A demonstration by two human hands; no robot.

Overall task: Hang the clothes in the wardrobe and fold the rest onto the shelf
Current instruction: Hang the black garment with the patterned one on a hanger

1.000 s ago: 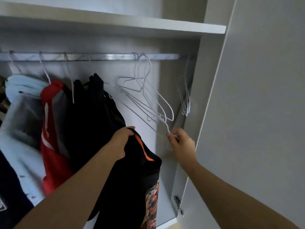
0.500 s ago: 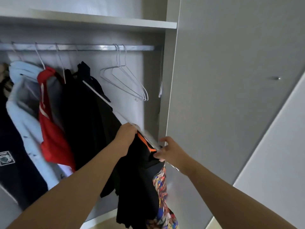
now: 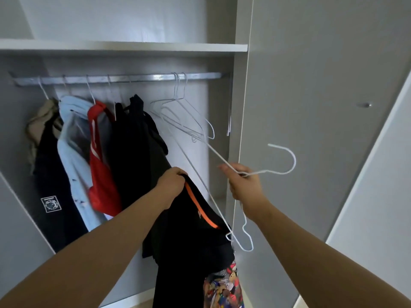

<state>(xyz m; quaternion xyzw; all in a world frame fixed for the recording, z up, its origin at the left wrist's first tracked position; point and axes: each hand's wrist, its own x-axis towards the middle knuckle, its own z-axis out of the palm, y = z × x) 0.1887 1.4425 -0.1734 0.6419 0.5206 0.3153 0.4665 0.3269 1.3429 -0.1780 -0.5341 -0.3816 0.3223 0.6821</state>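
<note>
L hand (image 3: 172,185) fingers clench black top (image 3: 189,230) by collar, R hand (image 3: 244,184) fingers clasp hanger (image 3: 295,161) neck, hook just past them, prob. for threading.

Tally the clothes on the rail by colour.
Beige: 1
Navy: 1
Light blue: 1
Red: 1
Black: 1
Total: 5, if beige and navy are separate pieces; black folds may hide more.

Left hand (image 3: 171,186) and right hand (image 3: 244,185) raised, both curled
</note>
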